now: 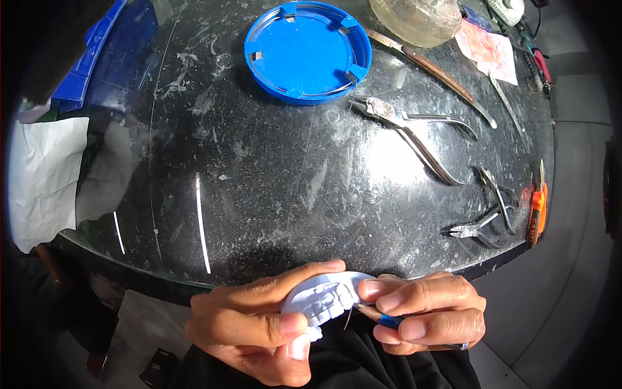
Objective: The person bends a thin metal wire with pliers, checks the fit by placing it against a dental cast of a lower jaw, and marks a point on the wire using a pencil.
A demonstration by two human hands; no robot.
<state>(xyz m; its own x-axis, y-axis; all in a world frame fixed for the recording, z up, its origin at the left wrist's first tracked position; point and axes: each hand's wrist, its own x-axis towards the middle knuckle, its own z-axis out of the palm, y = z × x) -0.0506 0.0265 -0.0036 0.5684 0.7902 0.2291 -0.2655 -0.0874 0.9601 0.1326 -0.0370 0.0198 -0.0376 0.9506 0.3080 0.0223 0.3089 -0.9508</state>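
A pale bluish-white dental plaster cast point(324, 297) is gripped in my left hand point(253, 324), its fingers and thumb wrapped around the edge. The tooth ridge of the cast faces up and toward me. My right hand point(431, 311) is closed around a blue pencil point(389, 319). The pencil's sharpened wooden tip points left at the right side of the cast; whether it touches I cannot tell. A thin dark wire-like strand point(349, 318) shows just below the cast near the tip. Both hands are just in front of the table's near edge, above my dark clothing.
The dark, scuffed table point(272, 181) carries a round blue container point(304, 55), large pliers point(402, 123), smaller pliers point(483, 223) and an orange-handled cutter point(537, 211). A wooden-handled knife point(440, 74) lies beside a translucent lump point(418, 19). White paper point(48, 175) hangs at left.
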